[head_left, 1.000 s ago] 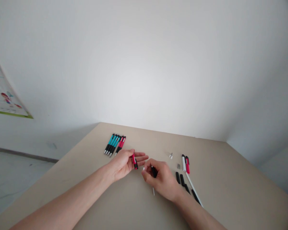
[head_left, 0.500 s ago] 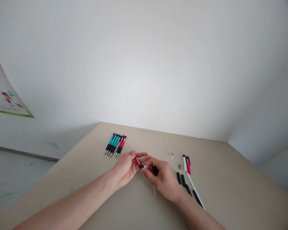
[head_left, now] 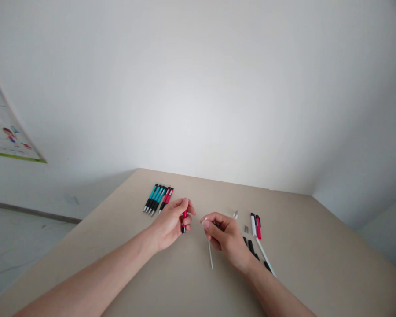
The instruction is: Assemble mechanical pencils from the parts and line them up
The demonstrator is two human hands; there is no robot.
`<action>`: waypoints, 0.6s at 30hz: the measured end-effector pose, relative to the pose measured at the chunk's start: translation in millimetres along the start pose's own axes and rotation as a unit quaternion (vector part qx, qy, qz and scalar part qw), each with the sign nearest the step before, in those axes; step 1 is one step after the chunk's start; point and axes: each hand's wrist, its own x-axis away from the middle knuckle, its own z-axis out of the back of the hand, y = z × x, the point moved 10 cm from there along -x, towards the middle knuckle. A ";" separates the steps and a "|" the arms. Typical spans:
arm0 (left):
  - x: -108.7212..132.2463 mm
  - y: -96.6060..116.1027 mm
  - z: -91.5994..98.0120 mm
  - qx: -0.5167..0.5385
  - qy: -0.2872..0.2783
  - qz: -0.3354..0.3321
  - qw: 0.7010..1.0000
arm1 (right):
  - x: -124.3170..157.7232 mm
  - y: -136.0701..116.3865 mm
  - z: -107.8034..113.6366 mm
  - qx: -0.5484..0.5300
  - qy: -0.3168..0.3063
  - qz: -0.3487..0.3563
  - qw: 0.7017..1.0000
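Note:
My left hand (head_left: 172,223) is closed around a red pen barrel (head_left: 184,215) with a black lower end, which points down toward the table. To its right, my right hand (head_left: 226,235) pinches a small white pen part (head_left: 204,220) between thumb and forefinger. Something dark, partly hidden, shows behind the right thumb. A thin white refill (head_left: 210,257) slants below the right fingers, its upper end hidden by them; it appears to lie on the table. The two hands are apart.
Assembled teal pens (head_left: 155,199) and red pens (head_left: 166,198) lie in a row at left. On the right are a white barrel (head_left: 253,225), a red barrel (head_left: 258,227), small springs (head_left: 246,229), white tips (head_left: 235,215), black grips (head_left: 251,246) and white refills (head_left: 265,254).
My hands have moved apart. The left hand has turned the red barrel more upright, and the right hand has lifted the small white part slightly away from it. More of the white refill shows.

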 end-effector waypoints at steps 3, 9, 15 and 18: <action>10.5 21.0 -20.7 -0.102 -0.074 -0.092 0.988 | -0.7 0.4 3.2 -0.009 0.012 0.003 1.000; 45.2 48.4 -52.7 -0.328 -0.144 -0.254 0.899 | -1.0 -2.9 7.3 -0.006 0.025 0.015 1.000; 51.1 51.6 -53.7 -0.371 -0.155 -0.298 0.866 | -0.1 -7.7 5.3 0.025 0.026 0.023 0.999; 55.3 55.2 -60.1 -0.373 -0.192 -0.347 0.839 | 0.0 -9.7 7.0 0.051 0.035 0.036 0.997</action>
